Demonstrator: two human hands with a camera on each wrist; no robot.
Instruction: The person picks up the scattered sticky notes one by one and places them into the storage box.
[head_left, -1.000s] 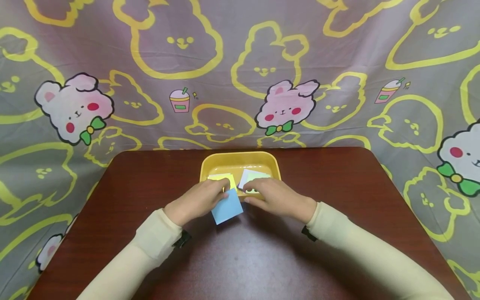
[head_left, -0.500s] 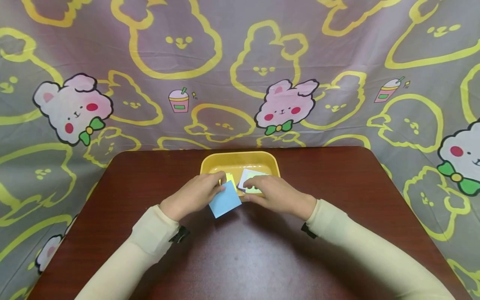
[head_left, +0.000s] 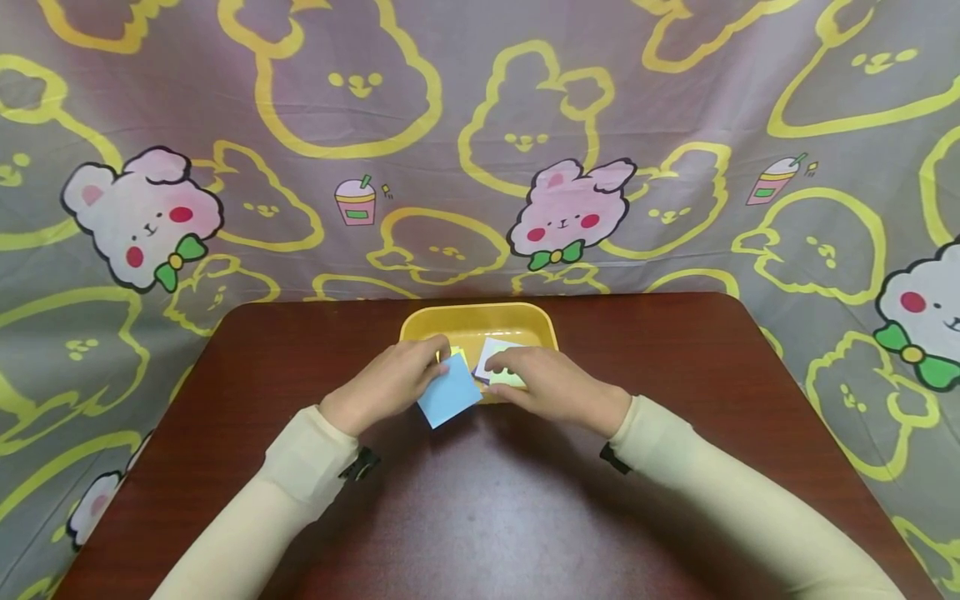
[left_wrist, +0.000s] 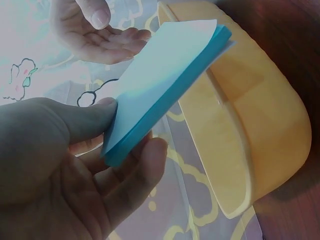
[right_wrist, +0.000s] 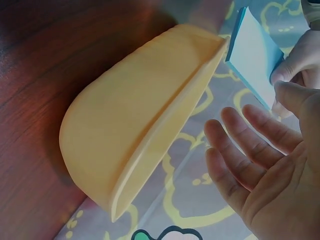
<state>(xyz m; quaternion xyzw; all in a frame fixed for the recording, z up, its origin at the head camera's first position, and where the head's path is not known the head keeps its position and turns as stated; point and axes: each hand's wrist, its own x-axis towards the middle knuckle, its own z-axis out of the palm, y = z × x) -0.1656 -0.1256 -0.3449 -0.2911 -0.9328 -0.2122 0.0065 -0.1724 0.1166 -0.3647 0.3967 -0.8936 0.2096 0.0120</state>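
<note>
My left hand (head_left: 382, 379) pinches a blue sticky note pad (head_left: 450, 392) between thumb and fingers, in front of and over the near rim of a yellow tray (head_left: 480, 310). The left wrist view shows the pad's thickness, with the thumb on its broad face and fingers beneath. My right hand (head_left: 561, 385) hovers at the tray's near right side, fingers loosely bent with nothing between them; its palm shows in the right wrist view. Inside the tray lie a yellow note pad (head_left: 460, 353), a white one (head_left: 492, 351) and a pale green one (head_left: 507, 379), partly hidden by the hands.
The tray stands near the far edge of a dark brown wooden table (head_left: 495, 517). Behind and beside it hangs a grey curtain (head_left: 450, 183) with yellow cartoon outlines and rabbit faces.
My left hand has lifted slightly toward the tray with the blue sticky note pad, covering more of the yellow pad. The right hand has barely moved.
</note>
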